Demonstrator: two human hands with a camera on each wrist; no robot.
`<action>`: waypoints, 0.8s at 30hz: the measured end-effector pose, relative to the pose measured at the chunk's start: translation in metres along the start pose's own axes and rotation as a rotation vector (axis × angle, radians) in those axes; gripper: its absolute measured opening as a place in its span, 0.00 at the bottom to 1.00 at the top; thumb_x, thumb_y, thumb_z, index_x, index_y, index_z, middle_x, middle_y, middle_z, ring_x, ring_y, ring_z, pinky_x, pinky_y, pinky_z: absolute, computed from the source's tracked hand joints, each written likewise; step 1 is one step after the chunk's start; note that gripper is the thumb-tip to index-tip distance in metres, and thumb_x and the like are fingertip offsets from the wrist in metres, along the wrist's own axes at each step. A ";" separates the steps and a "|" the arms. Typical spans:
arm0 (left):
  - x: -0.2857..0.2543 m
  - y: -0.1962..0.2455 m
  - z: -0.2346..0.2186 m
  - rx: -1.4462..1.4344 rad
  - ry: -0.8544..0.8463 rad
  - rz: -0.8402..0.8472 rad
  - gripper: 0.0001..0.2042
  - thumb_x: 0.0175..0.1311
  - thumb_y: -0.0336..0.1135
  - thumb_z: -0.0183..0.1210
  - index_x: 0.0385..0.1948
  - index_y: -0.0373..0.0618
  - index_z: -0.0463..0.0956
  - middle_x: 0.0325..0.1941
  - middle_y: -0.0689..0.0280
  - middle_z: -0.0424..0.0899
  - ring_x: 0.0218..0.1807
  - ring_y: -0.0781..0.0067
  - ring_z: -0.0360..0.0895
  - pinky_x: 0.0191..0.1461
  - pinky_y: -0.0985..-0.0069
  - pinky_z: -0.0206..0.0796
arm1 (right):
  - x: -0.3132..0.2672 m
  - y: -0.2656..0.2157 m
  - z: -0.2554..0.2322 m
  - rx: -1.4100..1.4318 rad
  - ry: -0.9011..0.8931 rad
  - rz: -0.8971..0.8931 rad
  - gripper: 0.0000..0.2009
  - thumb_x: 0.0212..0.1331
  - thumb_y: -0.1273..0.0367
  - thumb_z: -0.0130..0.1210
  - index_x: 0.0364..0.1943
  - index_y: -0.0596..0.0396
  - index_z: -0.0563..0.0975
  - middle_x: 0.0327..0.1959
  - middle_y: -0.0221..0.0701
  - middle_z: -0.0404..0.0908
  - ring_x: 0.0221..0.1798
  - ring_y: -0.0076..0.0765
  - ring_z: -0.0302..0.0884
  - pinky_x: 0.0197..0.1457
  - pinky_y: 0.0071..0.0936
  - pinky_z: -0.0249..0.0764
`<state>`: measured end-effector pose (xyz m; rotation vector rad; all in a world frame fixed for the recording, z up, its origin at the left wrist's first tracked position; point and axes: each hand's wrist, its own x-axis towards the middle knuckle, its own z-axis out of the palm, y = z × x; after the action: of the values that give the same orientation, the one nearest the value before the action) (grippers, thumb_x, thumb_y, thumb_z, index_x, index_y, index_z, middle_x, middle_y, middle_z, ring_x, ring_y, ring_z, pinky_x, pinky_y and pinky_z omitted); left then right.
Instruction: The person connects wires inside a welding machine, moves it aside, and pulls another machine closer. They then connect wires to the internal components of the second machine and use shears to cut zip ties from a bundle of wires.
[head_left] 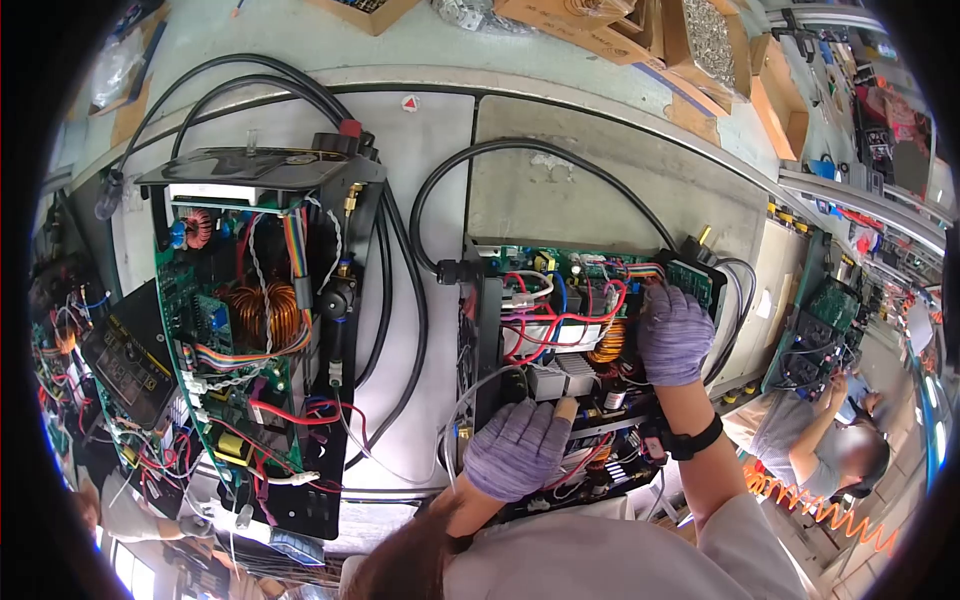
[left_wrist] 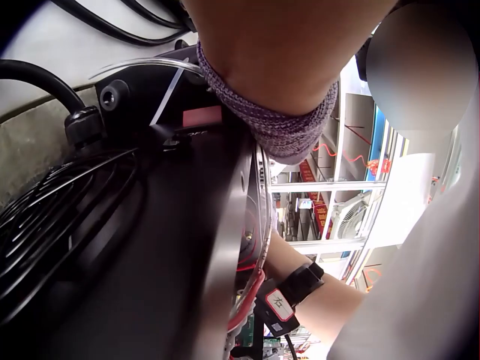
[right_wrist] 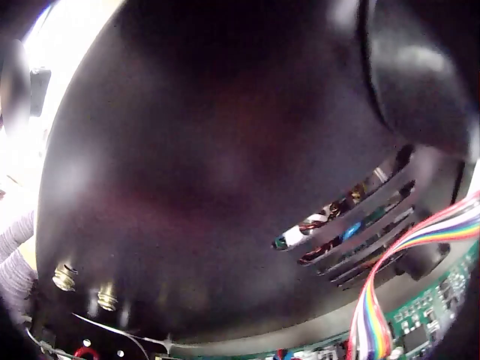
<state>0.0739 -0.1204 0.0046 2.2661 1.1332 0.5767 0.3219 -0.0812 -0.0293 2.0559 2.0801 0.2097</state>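
In the head view, an open black electronics chassis (head_left: 487, 345) lies in front of me, packed with circuit boards, coloured wires and a copper-wound coil (head_left: 607, 342). My left hand (head_left: 517, 450), in a purple-grey knit glove with one bare fingertip, lies over its near edge with the fingers extended. My right hand (head_left: 675, 333), gloved alike, reaches over the right end beside a rainbow ribbon cable (head_left: 640, 270); its fingertips are hidden, and I cannot tell whether they pinch anything. The right wrist view shows a black vented panel (right_wrist: 210, 165) close up, with the ribbon cable (right_wrist: 375, 300) along it.
Another opened unit (head_left: 250, 300) stands to the left, with thick black cables (head_left: 410, 300) between the two. Cardboard boxes (head_left: 700, 40) line the back shelf. Further right are another circuit assembly (head_left: 835, 310), an orange coiled hose (head_left: 820, 510) and a seated person (head_left: 830, 450).
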 end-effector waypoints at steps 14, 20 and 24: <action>0.000 0.002 0.000 -0.017 -0.003 -0.039 0.17 0.48 0.36 0.57 0.43 0.46 0.73 0.37 0.63 0.79 0.39 0.63 0.77 0.44 0.67 0.72 | 0.003 -0.003 -0.001 0.077 0.023 0.092 0.07 0.45 0.70 0.59 0.32 0.46 0.79 0.31 0.33 0.81 0.32 0.40 0.79 0.35 0.36 0.75; -0.002 0.001 -0.001 0.004 -0.019 -0.018 0.16 0.50 0.37 0.57 0.43 0.46 0.73 0.37 0.64 0.79 0.39 0.65 0.77 0.44 0.69 0.72 | 0.003 -0.005 -0.001 0.021 -0.036 0.107 0.07 0.45 0.69 0.59 0.31 0.46 0.78 0.32 0.32 0.82 0.33 0.40 0.79 0.35 0.36 0.75; -0.003 -0.001 0.002 0.000 0.005 0.005 0.16 0.51 0.37 0.55 0.43 0.47 0.73 0.37 0.65 0.79 0.38 0.65 0.77 0.44 0.69 0.72 | 0.006 -0.005 -0.003 0.026 -0.064 0.104 0.07 0.44 0.69 0.59 0.31 0.46 0.78 0.32 0.32 0.82 0.33 0.39 0.79 0.35 0.36 0.75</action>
<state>0.0727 -0.1225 0.0021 2.2691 1.1306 0.5849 0.3161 -0.0754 -0.0276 2.1585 1.9518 0.1319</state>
